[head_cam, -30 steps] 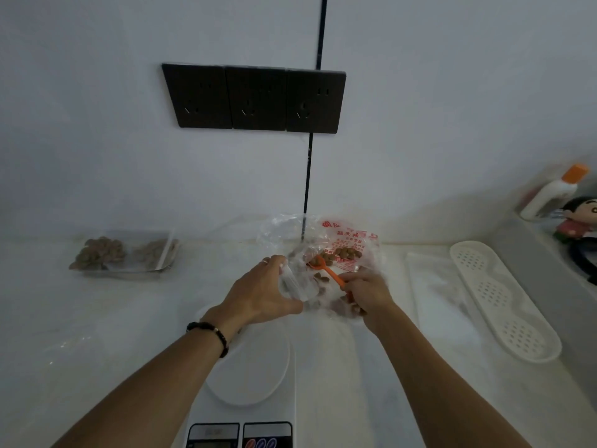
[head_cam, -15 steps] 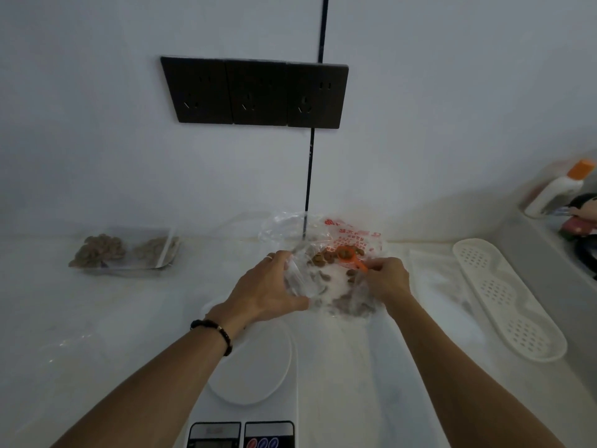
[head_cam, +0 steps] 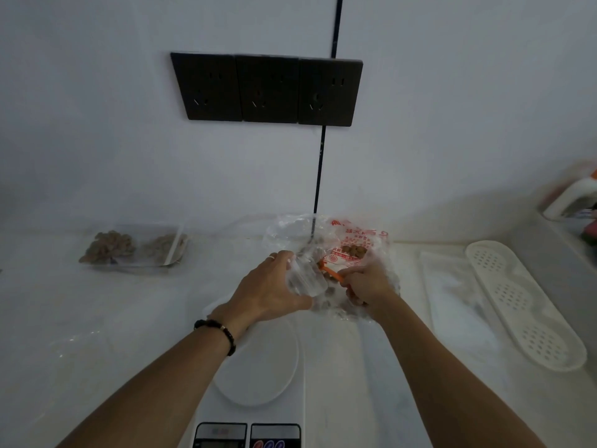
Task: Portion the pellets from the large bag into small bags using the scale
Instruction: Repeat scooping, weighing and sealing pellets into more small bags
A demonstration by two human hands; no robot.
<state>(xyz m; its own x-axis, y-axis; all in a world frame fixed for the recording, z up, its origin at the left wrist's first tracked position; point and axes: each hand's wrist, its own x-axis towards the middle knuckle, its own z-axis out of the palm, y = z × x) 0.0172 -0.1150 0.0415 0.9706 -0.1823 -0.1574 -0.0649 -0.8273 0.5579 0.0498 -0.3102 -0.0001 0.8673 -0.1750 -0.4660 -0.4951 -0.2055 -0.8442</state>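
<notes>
My left hand (head_cam: 274,286) has its fingers curled round the mouth of a clear small bag (head_cam: 303,279), held just beside the large bag (head_cam: 349,253) of pellets (head_cam: 353,250) at the back of the desk (head_cam: 97,318), while my right hand (head_cam: 365,286) pinches the handle of the orange scoop (head_cam: 329,270). I should keep the small bag's mouth wide and low under the scoop, tipping slowly so nothing spills. The scale (head_cam: 258,367) sits bare in front of me, ready for weighing.

Scale (head_cam: 252,425) display cut off below; orange scoop (head_cam: 329,270) bowl perhaps buried in bag (head_cam: 352,250).
</notes>
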